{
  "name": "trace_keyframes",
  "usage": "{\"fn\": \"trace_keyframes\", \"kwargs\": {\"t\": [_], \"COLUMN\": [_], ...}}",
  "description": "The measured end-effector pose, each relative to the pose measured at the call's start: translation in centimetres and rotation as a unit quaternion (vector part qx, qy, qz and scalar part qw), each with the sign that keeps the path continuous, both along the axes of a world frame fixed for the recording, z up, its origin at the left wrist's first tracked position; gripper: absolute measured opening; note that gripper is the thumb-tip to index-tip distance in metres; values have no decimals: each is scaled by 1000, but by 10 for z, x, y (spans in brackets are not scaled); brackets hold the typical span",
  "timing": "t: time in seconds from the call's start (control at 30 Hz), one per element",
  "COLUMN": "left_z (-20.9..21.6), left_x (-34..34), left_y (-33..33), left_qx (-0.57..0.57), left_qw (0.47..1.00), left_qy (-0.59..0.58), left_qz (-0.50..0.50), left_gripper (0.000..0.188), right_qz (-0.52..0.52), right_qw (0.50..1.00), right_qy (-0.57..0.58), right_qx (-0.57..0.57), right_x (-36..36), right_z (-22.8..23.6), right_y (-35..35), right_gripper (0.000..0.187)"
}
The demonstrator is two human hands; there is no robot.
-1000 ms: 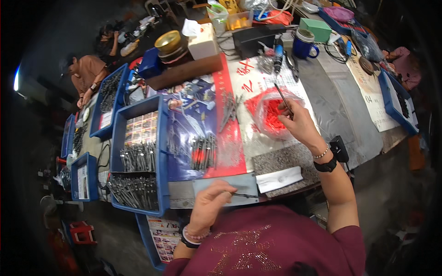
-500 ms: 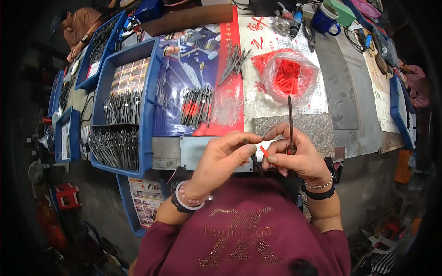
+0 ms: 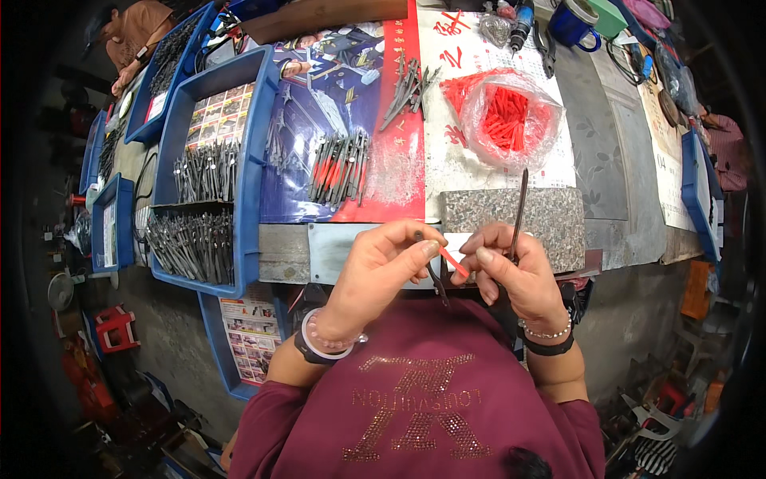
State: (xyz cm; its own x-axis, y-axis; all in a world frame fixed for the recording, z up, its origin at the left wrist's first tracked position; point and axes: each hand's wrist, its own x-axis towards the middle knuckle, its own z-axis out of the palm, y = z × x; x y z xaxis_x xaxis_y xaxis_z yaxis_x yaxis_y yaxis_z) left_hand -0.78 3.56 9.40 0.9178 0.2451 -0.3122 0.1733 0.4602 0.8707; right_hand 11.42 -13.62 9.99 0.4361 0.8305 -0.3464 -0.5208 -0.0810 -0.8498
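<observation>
My left hand [image 3: 379, 267] is closed, pinching a slim dark metal piece [image 3: 438, 283] that points down toward my shirt. A small red plastic strip [image 3: 453, 261] slants from the left thumb tip toward the right fingertips; whether the right fingers touch it I cannot tell. My right hand [image 3: 523, 279] is curled round a thin dark rod [image 3: 521, 203], which sticks up past the fingers. Its lower end is hidden in the hand. Beyond the hands, an open clear bag [image 3: 550, 120] holds many red strips [image 3: 507, 120].
A speckled stone slab [image 3: 550, 227] lies behind my right hand. Dark metal pieces, some with red parts [image 3: 339, 172], lie on the poster; a loose pile [image 3: 408, 92] is farther back. A blue tray [image 3: 259, 176] of similar pieces stands left. Pliers [image 3: 545, 49] and a blue mug [image 3: 573, 22] are behind.
My hands have drawn slightly apart. The red strip now reaches to the left thumb, and the dark piece shows more. The rod has tilted a little to the right.
</observation>
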Motion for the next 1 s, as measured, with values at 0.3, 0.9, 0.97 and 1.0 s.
{"fn": "trace_keyframes", "kwargs": {"t": [0.3, 0.9, 0.97, 1.0], "left_z": [-9, -8, -8, -8], "left_x": [-4, -4, -4, -5], "left_y": [-6, -12, -14, -15], "left_qx": [-68, -113, -87, -85], "left_qw": [998, 993, 996, 996], "left_qy": [6, 24, 15, 23], "left_qz": [17, -19, -18, -17], "left_gripper": [19, 26, 26, 25], "right_qz": [-35, -27, -12, -12], "right_qw": [984, 906, 886, 887], "right_qy": [-163, -421, -462, -461], "right_qx": [-60, -32, -29, -20], "right_x": [-21, -32, -33, -34], "right_z": [-6, 2, -1, -3], "right_y": [-5, -8, -10, -11], "right_gripper": [16, 26, 29, 30]}}
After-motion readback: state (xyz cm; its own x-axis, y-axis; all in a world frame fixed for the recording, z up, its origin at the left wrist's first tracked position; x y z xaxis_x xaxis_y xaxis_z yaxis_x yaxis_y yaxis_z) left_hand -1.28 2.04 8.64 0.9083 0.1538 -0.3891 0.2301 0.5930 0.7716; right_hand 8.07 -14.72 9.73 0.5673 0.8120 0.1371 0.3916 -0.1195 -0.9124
